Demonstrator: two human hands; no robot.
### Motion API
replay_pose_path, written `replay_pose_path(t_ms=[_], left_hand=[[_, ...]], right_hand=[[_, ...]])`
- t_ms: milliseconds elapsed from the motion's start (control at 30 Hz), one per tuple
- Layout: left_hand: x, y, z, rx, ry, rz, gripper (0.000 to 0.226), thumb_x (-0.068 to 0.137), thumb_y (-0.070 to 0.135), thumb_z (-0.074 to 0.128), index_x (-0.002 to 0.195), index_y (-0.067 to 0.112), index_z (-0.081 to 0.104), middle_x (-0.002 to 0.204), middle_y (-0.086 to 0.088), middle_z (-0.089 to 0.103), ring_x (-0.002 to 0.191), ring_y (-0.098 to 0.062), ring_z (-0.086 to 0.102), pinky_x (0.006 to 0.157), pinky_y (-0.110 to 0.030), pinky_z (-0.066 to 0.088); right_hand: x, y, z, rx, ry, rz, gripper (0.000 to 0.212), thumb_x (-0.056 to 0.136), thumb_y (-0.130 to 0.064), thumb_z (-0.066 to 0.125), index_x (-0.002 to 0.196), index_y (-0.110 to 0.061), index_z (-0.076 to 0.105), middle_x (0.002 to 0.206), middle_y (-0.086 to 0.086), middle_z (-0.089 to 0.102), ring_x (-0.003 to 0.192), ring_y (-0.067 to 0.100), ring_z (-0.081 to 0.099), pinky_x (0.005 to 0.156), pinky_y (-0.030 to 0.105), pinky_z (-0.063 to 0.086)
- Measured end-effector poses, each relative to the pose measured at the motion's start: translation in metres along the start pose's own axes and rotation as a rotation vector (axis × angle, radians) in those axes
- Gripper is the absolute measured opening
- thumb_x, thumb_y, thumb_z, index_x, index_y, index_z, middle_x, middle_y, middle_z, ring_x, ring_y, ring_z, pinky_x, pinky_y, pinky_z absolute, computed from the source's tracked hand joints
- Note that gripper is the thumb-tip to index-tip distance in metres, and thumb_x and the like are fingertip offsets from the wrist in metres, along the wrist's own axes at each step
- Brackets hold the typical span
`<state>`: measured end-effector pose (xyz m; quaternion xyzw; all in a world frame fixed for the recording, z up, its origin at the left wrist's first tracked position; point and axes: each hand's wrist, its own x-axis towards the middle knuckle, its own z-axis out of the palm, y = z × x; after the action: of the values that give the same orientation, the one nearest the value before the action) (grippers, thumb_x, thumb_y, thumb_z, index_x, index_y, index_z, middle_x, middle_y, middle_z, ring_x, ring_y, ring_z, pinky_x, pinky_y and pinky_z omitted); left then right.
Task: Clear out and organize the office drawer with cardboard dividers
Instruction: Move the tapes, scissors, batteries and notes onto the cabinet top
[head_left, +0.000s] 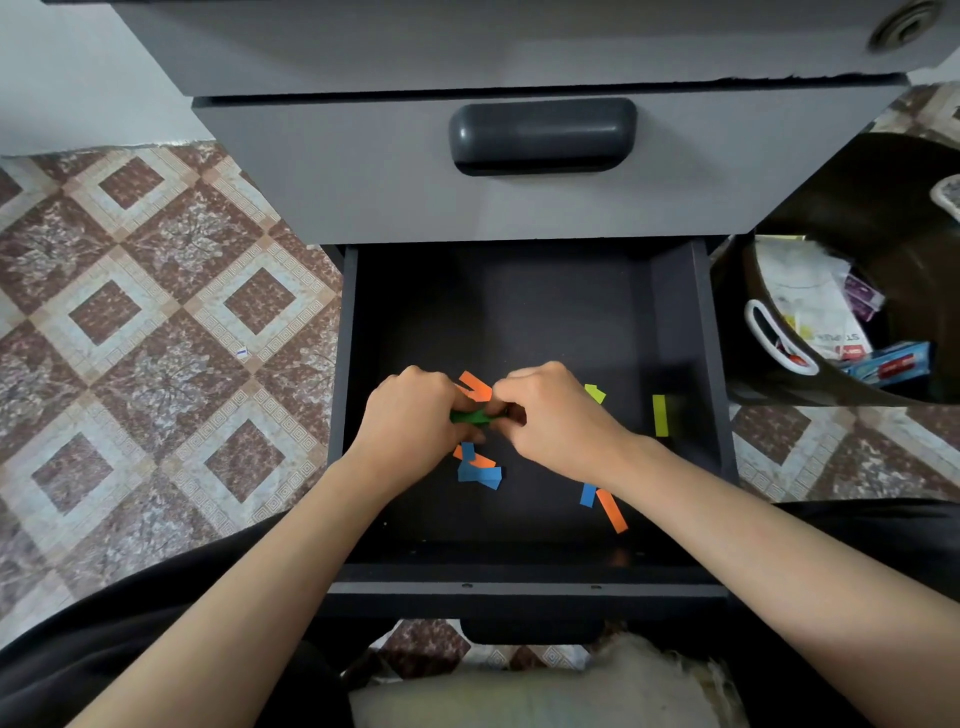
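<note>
Bottom drawer (675, 312) pulled open, both hands inside near the front. Left hand (410, 415) and right hand (556, 415) meet over a green paper strip (470, 417), with fingers of both curled and clamped on its ends. Loose strips lie on the drawer floor: orange (475, 387) just behind the hands, blue (478, 473) just in front, yellow (660, 414) by the right wall. Bin (857, 208) with packets sits right of the drawer.

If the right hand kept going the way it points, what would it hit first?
Probably the left hand: the right hand points across at it, with only the green paper strip both seem to pinch between them.
</note>
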<state>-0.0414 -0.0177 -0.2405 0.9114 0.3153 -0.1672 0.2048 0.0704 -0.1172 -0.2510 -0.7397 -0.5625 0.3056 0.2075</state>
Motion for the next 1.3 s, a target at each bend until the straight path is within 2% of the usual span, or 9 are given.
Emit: replay_pose_path(t_ms=[433,600,700,767,933,1033,1133,1200,1300], left_hand=[[0.003,0.003,-0.007,-0.164,0.129,0.092,0.025,0.078,0.035,0.072,0.100,0.024,0.074,0.088,0.001,0.070,0.078,-0.017,0.061,0.071,-0.032,0.049],[-0.007,0.015,-0.019,-0.164,0.196,0.128,0.023,0.080,0.037,0.070,0.100,0.026,0.075,0.082,-0.002,0.069,0.076,-0.020,0.060,0.069,-0.033,0.048],[-0.015,0.027,-0.037,-0.148,0.199,0.157,0.023,0.081,0.035,0.070,0.100,0.023,0.074,0.087,0.001,0.070,0.079,-0.016,0.061,0.074,-0.033,0.049],[-0.019,0.037,-0.054,-0.148,0.222,0.206,0.026,0.081,0.034,0.069,0.103,0.021,0.073,0.092,0.000,0.070,0.084,-0.017,0.061,0.080,-0.035,0.049],[-0.028,0.064,-0.101,-0.164,0.439,0.295,0.051,0.084,0.043,0.063,0.128,0.017,0.057,0.122,0.000,0.059,0.112,-0.016,0.052,0.093,-0.026,0.040],[-0.034,0.081,-0.126,-0.111,0.639,0.321,0.047,0.087,0.033,0.063,0.129,0.014,0.054,0.130,-0.004,0.051,0.122,-0.021,0.044,0.098,-0.032,0.039],[-0.036,0.089,-0.144,-0.038,0.828,0.363,0.044,0.082,0.020,0.069,0.122,0.007,0.059,0.128,-0.011,0.053,0.118,-0.030,0.048,0.090,-0.039,0.047],[-0.034,0.091,-0.154,0.026,0.843,0.346,0.047,0.082,0.018,0.069,0.125,0.003,0.056,0.131,-0.014,0.051,0.120,-0.033,0.047,0.093,-0.039,0.045],[-0.030,0.091,-0.168,0.102,0.809,0.290,0.053,0.081,0.015,0.068,0.128,-0.002,0.052,0.135,-0.017,0.049,0.122,-0.036,0.047,0.097,-0.042,0.043]], right_hand=[[-0.007,-0.002,-0.016,-0.083,0.106,-0.001,0.014,0.088,-0.012,0.059,0.093,-0.008,0.071,0.082,0.004,0.064,0.071,0.013,0.050,0.069,0.031,0.048],[-0.019,-0.010,-0.030,-0.082,0.173,-0.006,0.016,0.088,-0.012,0.059,0.095,-0.009,0.073,0.083,0.004,0.066,0.069,0.008,0.046,0.070,0.021,0.039],[-0.030,-0.016,-0.043,-0.063,0.242,-0.031,0.013,0.086,-0.012,0.062,0.090,-0.010,0.074,0.078,0.003,0.066,0.066,0.011,0.048,0.073,0.028,0.044],[-0.037,-0.017,-0.056,-0.038,0.331,-0.059,0.010,0.081,-0.008,0.067,0.085,-0.009,0.075,0.073,0.003,0.066,0.061,0.012,0.049,0.066,0.033,0.047],[-0.056,-0.026,-0.109,-0.065,0.528,-0.092,0.011,0.073,-0.003,0.073,0.083,-0.007,0.076,0.076,0.002,0.071,0.062,0.008,0.051,0.064,0.028,0.049],[-0.070,-0.037,-0.159,-0.095,0.647,-0.102,0.012,0.073,0.000,0.073,0.083,-0.005,0.075,0.065,-0.021,0.059,0.059,-0.011,0.055,0.063,0.004,0.038],[-0.082,-0.045,-0.206,-0.121,0.721,-0.061,0.012,0.076,0.000,0.071,0.086,-0.006,0.075,0.056,-0.031,0.038,0.058,-0.012,0.051,0.058,0.009,0.031],[-0.087,-0.048,-0.233,-0.159,0.763,-0.058,0.013,0.077,0.001,0.070,0.088,-0.005,0.074,0.061,-0.031,0.040,0.050,-0.005,0.045,0.059,0.014,0.033],[-0.083,-0.046,-0.270,-0.233,0.795,-0.008,0.015,0.080,-0.002,0.068,0.092,-0.007,0.074,0.060,-0.029,0.038,0.058,0.007,0.040,0.060,0.021,0.029]])
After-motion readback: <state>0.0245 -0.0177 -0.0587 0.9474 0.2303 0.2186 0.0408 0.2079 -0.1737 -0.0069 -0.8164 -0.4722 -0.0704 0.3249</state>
